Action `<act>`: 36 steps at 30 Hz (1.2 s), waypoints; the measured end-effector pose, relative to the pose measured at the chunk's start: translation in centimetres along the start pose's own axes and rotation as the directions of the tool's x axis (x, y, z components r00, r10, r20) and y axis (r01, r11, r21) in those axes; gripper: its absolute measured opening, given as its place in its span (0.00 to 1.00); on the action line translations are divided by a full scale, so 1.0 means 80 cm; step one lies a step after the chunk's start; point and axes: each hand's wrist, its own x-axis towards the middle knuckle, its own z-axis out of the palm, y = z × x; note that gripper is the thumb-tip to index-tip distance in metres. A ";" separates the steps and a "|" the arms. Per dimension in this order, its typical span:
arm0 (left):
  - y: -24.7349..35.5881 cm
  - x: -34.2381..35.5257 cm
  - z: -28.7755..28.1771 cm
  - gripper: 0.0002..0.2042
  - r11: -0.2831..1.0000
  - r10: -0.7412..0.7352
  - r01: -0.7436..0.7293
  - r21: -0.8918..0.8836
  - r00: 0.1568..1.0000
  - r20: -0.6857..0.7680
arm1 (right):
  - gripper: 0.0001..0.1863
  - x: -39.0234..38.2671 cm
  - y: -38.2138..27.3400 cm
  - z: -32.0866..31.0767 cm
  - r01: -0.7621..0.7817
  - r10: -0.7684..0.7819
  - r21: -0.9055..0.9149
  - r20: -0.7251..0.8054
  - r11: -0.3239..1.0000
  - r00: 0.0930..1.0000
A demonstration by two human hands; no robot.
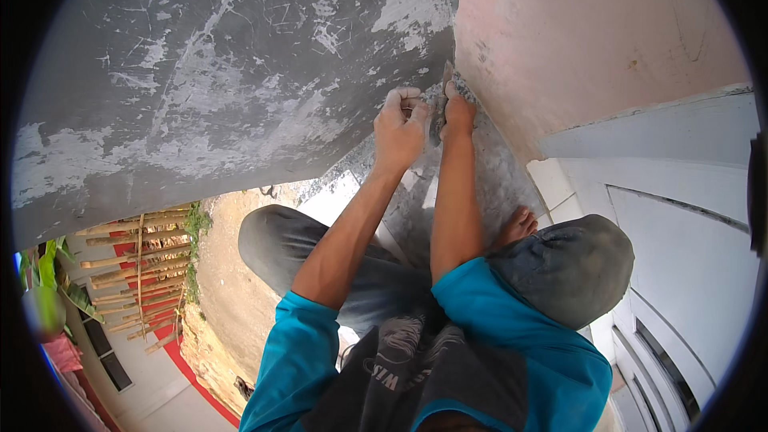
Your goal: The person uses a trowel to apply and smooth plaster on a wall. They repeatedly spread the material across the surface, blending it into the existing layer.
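Observation:
My right hand (458, 112) is closed round a narrow, flat-bladed scraper (448, 74), its tip pointing into the corner where the grey wall meets the pinkish wall. Grey dust coats my fingers. Just left of it, my left hand (402, 124) is held up close to the grey wall (264, 72), fingers curled in toward the thumb. Whatever may lie inside those fingers is too small or hidden to make out. Pale scraped patches and scratches mark the grey wall's dark paint. Below my hands, the dusty floor (408, 200) has a rough, grey look.
The pinkish wall (592, 40) rises on the right, above a white door (680, 200). My knees are bent on both sides, with a bare foot (518, 226) near the right wall. At lower left are a bamboo fence (144, 272), sandy ground (228, 264) and green leaves (50, 272).

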 end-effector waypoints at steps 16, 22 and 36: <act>0.071 0.027 -0.080 0.30 0.779 -0.036 -0.223 0.585 0.917 0.397 | 0.41 -0.150 -0.073 0.031 0.018 -0.096 0.193 0.403 0.981 0.910; 0.084 0.037 -0.102 0.18 0.937 -0.229 0.044 0.347 0.827 0.514 | 0.41 -0.191 -0.094 0.049 0.251 -0.190 -0.067 0.477 0.966 0.858; 0.084 0.003 -0.126 0.14 0.769 0.096 -0.340 0.541 0.898 0.429 | 0.41 -0.205 -0.078 0.071 0.519 -0.387 -0.098 0.552 0.849 0.738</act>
